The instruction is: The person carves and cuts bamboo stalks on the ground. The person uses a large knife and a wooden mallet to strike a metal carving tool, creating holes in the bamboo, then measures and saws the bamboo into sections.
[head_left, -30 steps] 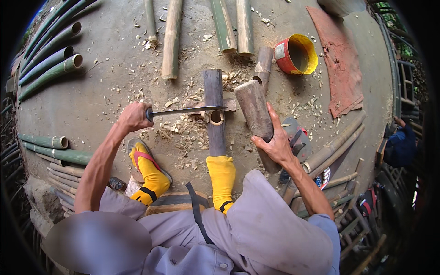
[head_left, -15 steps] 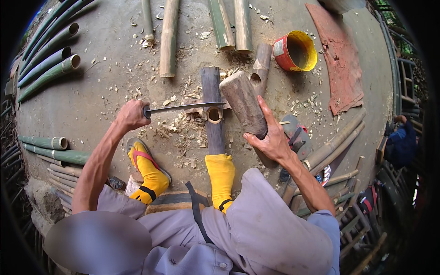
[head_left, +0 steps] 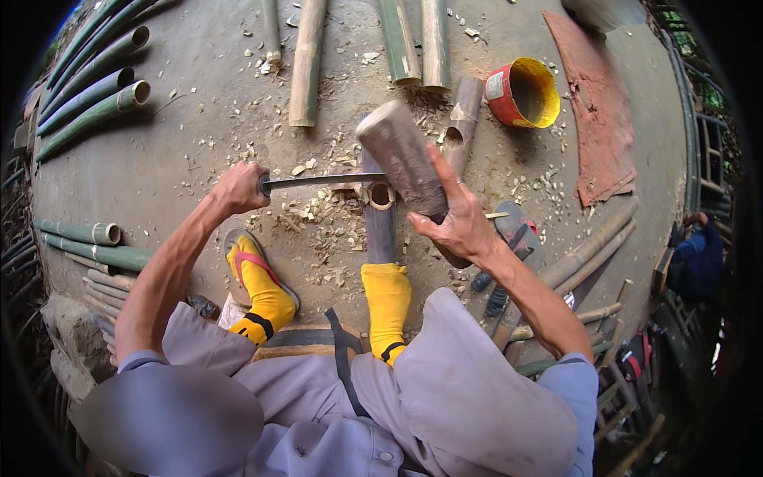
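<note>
Outdoors, on dusty grey concrete floor (head_left: 211, 111), littered with pale wood-like chips (head_left: 318, 219). Holding a long narrow metal blade with dark handle (head_left: 322, 180) in left hand (head_left: 241, 188), with fingers wrapped tight around the handle. Gripping a thick, rough brown wooden mallet (head_left: 403, 159) in right hand (head_left: 461, 226), low on the head, with thumb and index finger on opposite sides; can't tell about the other fingers, hidden by the wood. Tilted up-left, held over the blade's tip end; contact unclear. Below, see a dark grey bamboo tube with a round hole (head_left: 380, 230), lying on the floor, leading up from a yellow-socked foot (head_left: 387, 298). Off to upper right, note a red bucket with yellow inside (head_left: 501, 103).

For the mallet, expect heavy, stiff, top-heavy, hardly fragile; hold by the narrower part below the head. For the blade, expect thin, stiff, probably sharp; take by handle only. For the tube, expect light, rigid, prone to rolling or splitting near the hole; hold at solid wall, away from the hole.
</note>
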The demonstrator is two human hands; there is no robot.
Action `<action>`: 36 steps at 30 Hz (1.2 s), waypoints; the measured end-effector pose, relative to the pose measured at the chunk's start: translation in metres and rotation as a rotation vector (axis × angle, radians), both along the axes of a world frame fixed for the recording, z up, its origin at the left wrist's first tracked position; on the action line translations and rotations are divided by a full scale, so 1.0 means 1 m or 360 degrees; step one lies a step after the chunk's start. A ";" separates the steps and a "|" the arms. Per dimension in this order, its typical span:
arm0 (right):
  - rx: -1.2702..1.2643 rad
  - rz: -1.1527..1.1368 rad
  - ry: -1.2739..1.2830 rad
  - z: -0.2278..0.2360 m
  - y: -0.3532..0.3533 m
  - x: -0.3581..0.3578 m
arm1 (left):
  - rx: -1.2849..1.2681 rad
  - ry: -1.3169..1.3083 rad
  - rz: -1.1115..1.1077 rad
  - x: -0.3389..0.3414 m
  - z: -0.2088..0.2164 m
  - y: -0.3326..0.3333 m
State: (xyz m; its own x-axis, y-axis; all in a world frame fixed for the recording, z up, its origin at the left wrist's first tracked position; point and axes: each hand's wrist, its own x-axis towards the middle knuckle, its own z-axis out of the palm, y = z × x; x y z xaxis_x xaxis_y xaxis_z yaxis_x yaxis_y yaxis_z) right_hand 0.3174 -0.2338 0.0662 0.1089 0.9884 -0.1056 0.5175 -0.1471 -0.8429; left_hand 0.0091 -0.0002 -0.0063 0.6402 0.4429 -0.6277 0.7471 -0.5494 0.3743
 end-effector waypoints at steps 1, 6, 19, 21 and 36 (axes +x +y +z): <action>-0.0105 0.0125 -0.0051 -0.008 0.002 0.006 | -0.0019 -0.0024 -0.0011 0.000 -0.002 0.001; -0.0192 0.0186 -0.0046 0.021 0.028 0.008 | -0.0069 0.0001 0.0004 -0.007 -0.005 0.003; 0.0160 0.0081 -0.0002 0.015 0.028 -0.004 | -0.0134 0.0067 -0.0057 -0.004 -0.004 0.002; 0.0431 -0.0055 0.0139 0.000 0.018 -0.012 | -0.0138 0.0072 -0.0064 0.000 -0.005 0.002; -0.0245 -0.0409 -0.0014 0.005 -0.031 0.028 | 0.0678 -0.0822 -0.0279 -0.043 -0.005 -0.078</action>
